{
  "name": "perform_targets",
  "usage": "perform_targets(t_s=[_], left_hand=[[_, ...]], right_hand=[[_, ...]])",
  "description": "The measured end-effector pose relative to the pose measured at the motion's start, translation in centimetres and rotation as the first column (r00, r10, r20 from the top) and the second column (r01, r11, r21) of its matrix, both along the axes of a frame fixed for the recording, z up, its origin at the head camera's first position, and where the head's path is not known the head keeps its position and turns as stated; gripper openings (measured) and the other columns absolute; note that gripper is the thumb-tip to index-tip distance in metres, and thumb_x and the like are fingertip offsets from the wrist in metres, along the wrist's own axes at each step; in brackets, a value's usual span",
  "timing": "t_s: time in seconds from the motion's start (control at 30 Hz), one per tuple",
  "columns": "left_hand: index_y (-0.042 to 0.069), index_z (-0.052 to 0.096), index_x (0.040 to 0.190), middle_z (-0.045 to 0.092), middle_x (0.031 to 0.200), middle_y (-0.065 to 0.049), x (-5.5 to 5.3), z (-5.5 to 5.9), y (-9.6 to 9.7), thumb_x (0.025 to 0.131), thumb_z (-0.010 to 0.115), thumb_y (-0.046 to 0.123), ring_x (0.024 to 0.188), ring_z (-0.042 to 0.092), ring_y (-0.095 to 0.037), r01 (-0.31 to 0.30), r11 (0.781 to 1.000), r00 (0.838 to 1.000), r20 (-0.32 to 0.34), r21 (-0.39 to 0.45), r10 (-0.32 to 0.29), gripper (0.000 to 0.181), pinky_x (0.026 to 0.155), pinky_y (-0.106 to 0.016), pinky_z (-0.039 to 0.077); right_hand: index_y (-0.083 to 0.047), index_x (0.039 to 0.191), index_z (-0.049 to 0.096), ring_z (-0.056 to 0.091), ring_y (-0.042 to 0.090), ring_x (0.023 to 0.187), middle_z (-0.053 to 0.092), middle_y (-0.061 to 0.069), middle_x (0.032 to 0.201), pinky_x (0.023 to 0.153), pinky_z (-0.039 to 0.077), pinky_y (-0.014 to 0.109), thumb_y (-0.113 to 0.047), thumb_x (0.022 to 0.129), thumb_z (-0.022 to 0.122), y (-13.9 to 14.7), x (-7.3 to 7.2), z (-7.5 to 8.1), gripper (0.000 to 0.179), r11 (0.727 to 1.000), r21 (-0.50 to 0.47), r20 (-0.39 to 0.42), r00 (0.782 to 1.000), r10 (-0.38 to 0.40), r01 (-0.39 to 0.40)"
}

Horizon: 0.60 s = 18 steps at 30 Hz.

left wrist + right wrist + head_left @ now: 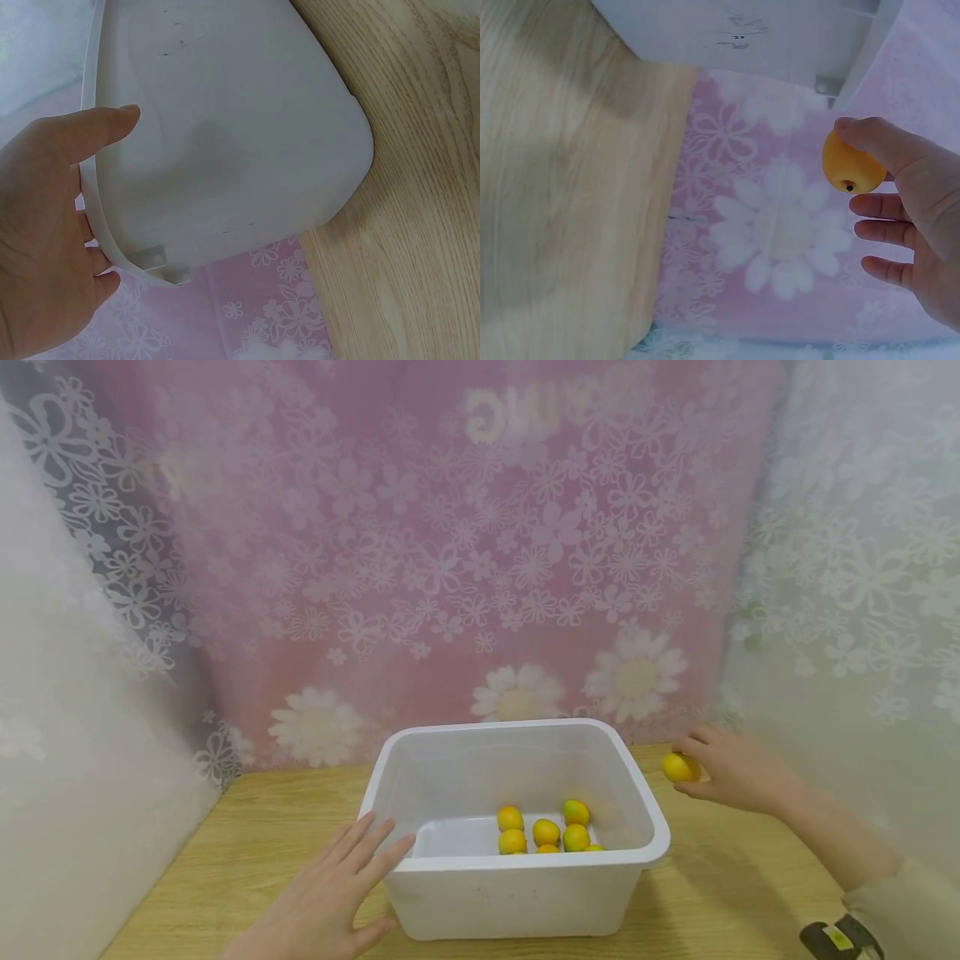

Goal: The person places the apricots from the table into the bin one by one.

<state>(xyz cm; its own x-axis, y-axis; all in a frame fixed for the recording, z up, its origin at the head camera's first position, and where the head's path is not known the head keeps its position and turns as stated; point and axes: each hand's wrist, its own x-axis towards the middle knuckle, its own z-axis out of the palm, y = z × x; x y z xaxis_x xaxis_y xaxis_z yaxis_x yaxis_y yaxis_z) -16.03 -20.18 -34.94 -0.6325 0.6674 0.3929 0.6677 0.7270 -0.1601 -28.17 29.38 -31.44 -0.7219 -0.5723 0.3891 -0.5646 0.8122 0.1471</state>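
A white plastic tub stands on the wooden table, with several yellow-orange fruits lying on its floor, mostly toward the right. To the right of the tub, my right hand pinches another small yellow-orange fruit between thumb and fingers, raised above the table. In the right wrist view, a dark stem spot shows on this fruit, and the other fingers are spread below it. My left hand is at the tub's front left corner, fingers extended over the rim. Its thumb lies outside the wall in the left wrist view.
The wooden table extends on both sides of the tub. A pink flowered curtain hangs close behind it, with pale flowered sheets at the left and right. A dark wrist strap shows near the right sleeve.
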Motion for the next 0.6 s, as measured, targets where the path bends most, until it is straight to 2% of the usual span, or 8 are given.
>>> perform_targets(t_s=[0.07, 0.1, 0.13, 0.2, 0.27, 0.3, 0.43, 0.6], left_hand=[[0.015, 0.033, 0.145, 0.041, 0.143, -0.017, 0.0, 0.0, 0.0, 0.075, 0.073, 0.043, 0.128, 0.039, -0.040, -0.001, 1.000, 1.000, -0.004, -0.002, 0.001, 0.086, 0.113, -0.038, 0.020], [0.015, 0.034, 0.145, 0.041, 0.143, -0.017, 0.0, 0.0, 0.0, 0.074, 0.074, 0.043, 0.128, 0.039, -0.040, 0.001, 1.000, 1.000, -0.005, 0.002, -0.001, 0.086, 0.115, -0.033, 0.012], [0.015, 0.034, 0.145, 0.041, 0.142, -0.017, 0.0, 0.0, 0.0, 0.074, 0.074, 0.043, 0.128, 0.040, -0.040, 0.003, 1.000, 1.000, -0.014, 0.000, -0.003, 0.086, 0.115, -0.033, 0.011], [0.015, 0.034, 0.145, 0.042, 0.142, -0.017, 0.0, 0.1, 0.0, 0.073, 0.075, 0.042, 0.128, 0.040, -0.040, 0.006, 1.000, 1.000, -0.022, 0.002, -0.006, 0.087, 0.113, -0.022, -0.005], [0.014, 0.035, 0.144, 0.042, 0.141, -0.018, 0.0, 0.0, 0.0, 0.072, 0.075, 0.042, 0.127, 0.041, -0.040, 0.010, 1.000, 0.999, -0.037, 0.002, -0.010, 0.087, 0.113, -0.022, -0.006], [0.014, 0.036, 0.144, 0.042, 0.141, -0.018, 0.0, 0.0, 0.0, 0.072, 0.075, 0.043, 0.127, 0.041, -0.040, 0.011, 1.000, 0.999, -0.035, 0.007, -0.011, 0.087, 0.109, -0.018, -0.012], [0.013, 0.036, 0.144, 0.042, 0.141, -0.018, 0.0, 0.0, 0.0, 0.074, 0.073, 0.045, 0.127, 0.041, -0.040, 0.012, 1.000, 0.999, -0.035, 0.007, -0.012, 0.085, 0.110, -0.019, -0.010], [0.012, 0.037, 0.143, 0.042, 0.141, -0.018, -0.1, 0.1, 0.0, 0.076, 0.071, 0.047, 0.127, 0.041, -0.040, 0.017, 1.000, 0.999, -0.038, 0.004, -0.017, 0.083, 0.111, -0.019, -0.010]], right_hand=[[-0.010, 0.095, 0.065, 0.044, 0.012, 0.068, 0.050, -0.004, 0.080, 0.057, 0.041, 0.031, -0.033, 0.072, 0.078, -0.4, -0.1, 0.6, 0.035, 1.000, 0.011, -0.016, 1.000, 0.005, -0.005], [-0.010, 0.094, 0.064, 0.044, 0.013, 0.068, 0.050, -0.004, 0.080, 0.058, 0.042, 0.032, -0.033, 0.072, 0.078, -0.6, -0.2, 0.9, 0.034, 1.000, 0.013, -0.028, 1.000, 0.011, -0.010], [-0.011, 0.093, 0.064, 0.045, 0.014, 0.069, 0.051, -0.004, 0.080, 0.058, 0.042, 0.033, -0.033, 0.071, 0.078, -0.8, -0.2, 1.1, 0.034, 1.000, 0.014, -0.044, 0.999, 0.015, -0.014], [-0.012, 0.093, 0.065, 0.047, 0.016, 0.071, 0.052, -0.003, 0.080, 0.060, 0.044, 0.036, -0.032, 0.070, 0.080, -1.2, -0.4, 1.6, 0.034, 1.000, 0.010, -0.076, 0.997, 0.030, -0.029], [-0.011, 0.094, 0.065, 0.050, 0.019, 0.074, 0.054, -0.001, 0.082, 0.062, 0.046, 0.038, -0.031, 0.070, 0.080, -1.6, -0.6, 2.1, 0.034, 0.999, 0.004, -0.096, 0.994, 0.045, -0.045], [-0.011, 0.094, 0.066, 0.051, 0.021, 0.076, 0.055, 0.000, 0.084, 0.064, 0.047, 0.040, -0.031, 0.070, 0.080, -1.8, -0.7, 2.3, 0.035, 0.998, 0.006, -0.106, 0.993, 0.056, -0.056], [-0.010, 0.095, 0.066, 0.052, 0.024, 0.081, 0.057, 0.002, 0.086, 0.068, 0.047, 0.043, -0.031, 0.071, 0.079, -2.8, -1.1, 3.3, 0.034, 0.997, 0.034, -0.121, 0.990, 0.066, -0.063], [-0.011, 0.096, 0.066, 0.050, 0.020, 0.078, 0.054, -0.001, 0.083, 0.068, 0.046, 0.040, -0.034, 0.073, 0.077, -4.3, -1.4, 4.4, 0.034, 0.996, 0.070, -0.102, 0.993, 0.058, -0.051]])
